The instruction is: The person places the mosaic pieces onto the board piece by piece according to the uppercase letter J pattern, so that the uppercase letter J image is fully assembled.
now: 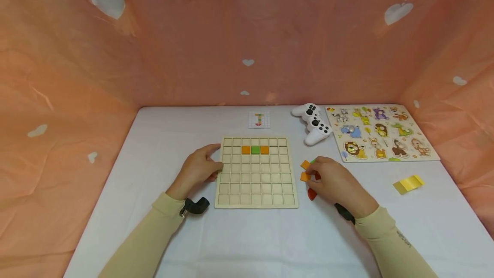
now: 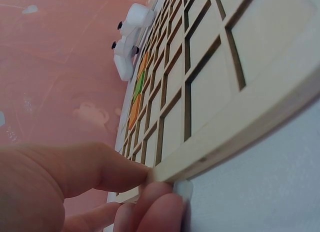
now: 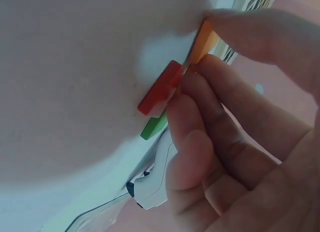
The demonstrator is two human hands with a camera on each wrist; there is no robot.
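Note:
A pale wooden grid board (image 1: 256, 188) lies in the middle of the table, with an orange, a green and another orange square tile (image 1: 264, 150) side by side near its top. My left hand (image 1: 198, 167) grips the board's left edge, thumb at the rim and fingers curled beneath it in the left wrist view. Right of the board, my right hand (image 1: 336, 182) pinches an orange square tile (image 3: 203, 40) between thumb and forefinger. Around it lie another orange tile (image 1: 305, 164), a red piece with a curved side (image 1: 312, 194), a red tile (image 3: 161, 89) and a green tile (image 3: 154, 126), partly hidden by the fingers.
A small pattern card (image 1: 259, 120) lies behind the board. Farther right are a white game controller (image 1: 313, 123) and an animal puzzle board (image 1: 380, 134). A shiny yellow piece (image 1: 409, 184) lies near the right table edge. A pink curtain (image 1: 247, 33) hangs behind the table.

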